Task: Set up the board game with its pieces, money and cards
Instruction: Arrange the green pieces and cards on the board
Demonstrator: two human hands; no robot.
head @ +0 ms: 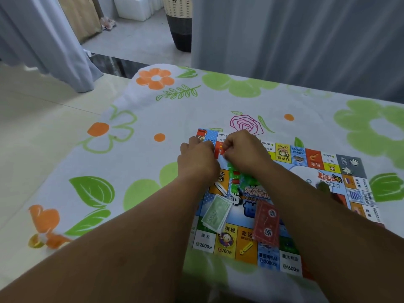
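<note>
Both my left hand [197, 159] and right hand [244, 152] are pinched shut near the far left corner of the board [332, 171], on a small red piece [221, 151] I think. Light, slippery green plastic pieces [238, 179] hang below; fingertips suit them. The green money [216, 212] and red money [265, 225] are flimsy. The bedsheet [140, 171] left is roomy.

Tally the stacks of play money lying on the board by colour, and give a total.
Green stack: 1
Red stack: 1
Total on the board: 2
</note>
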